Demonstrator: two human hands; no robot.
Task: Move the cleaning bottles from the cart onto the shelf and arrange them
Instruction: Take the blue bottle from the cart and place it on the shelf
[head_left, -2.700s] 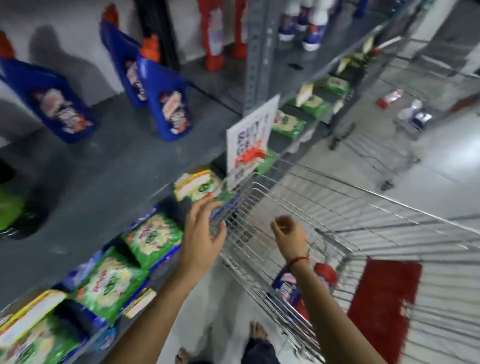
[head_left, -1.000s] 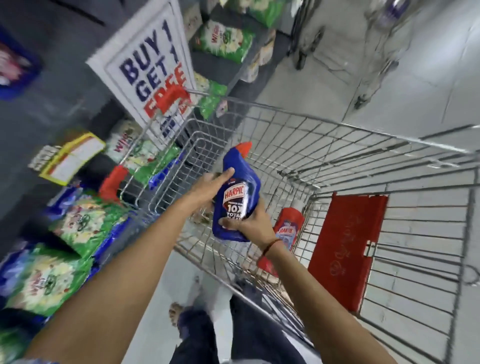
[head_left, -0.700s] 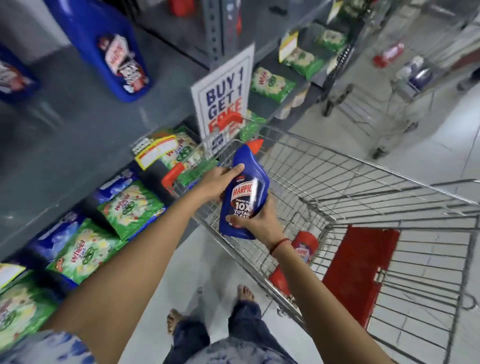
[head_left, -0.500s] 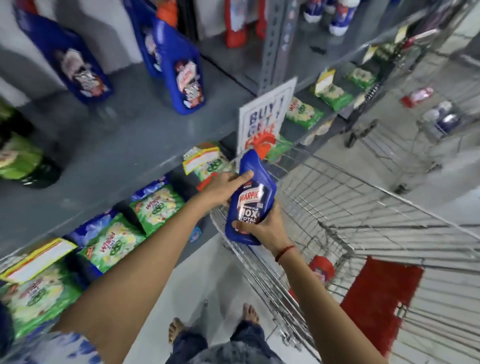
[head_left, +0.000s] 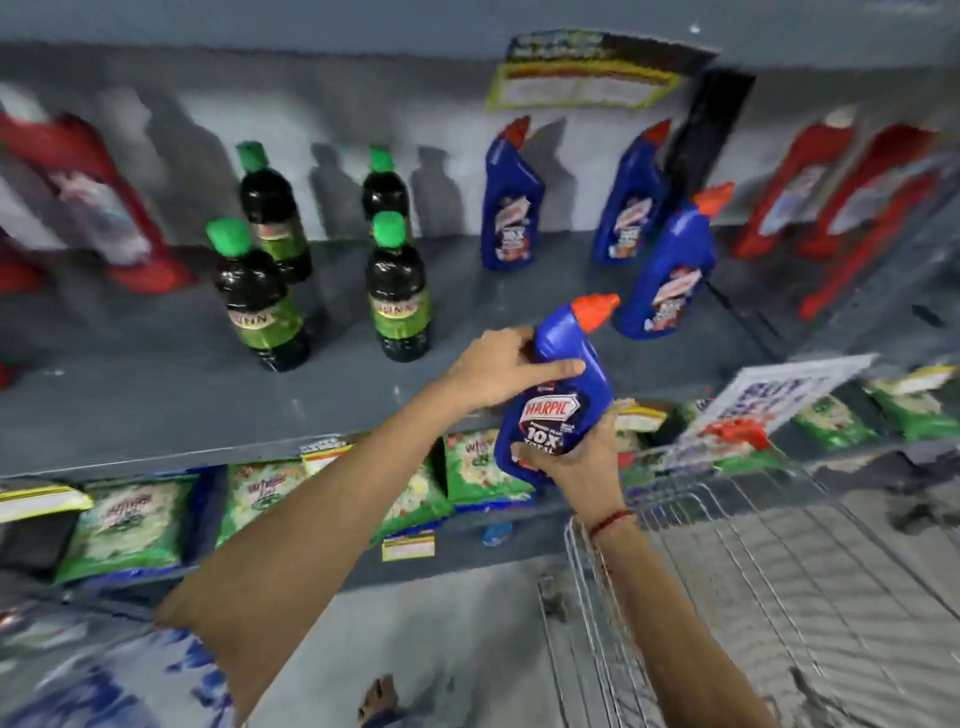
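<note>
While both hands grasp the blue Harpic bottle (head_left: 556, 395), left hand (head_left: 498, 371) at the neck, right hand (head_left: 569, 460) underneath, it hangs tilted before the shelf (head_left: 156, 395). Set down carelessly, it could topple the blue bottle (head_left: 667, 275) just behind.

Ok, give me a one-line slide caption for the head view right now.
Both hands, left and right, carry a blue Harpic bottle toward the grey shelf beside three matching blue bottles.

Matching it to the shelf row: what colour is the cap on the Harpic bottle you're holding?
Orange-red cap on the blue Harpic bottle; head view.
</note>
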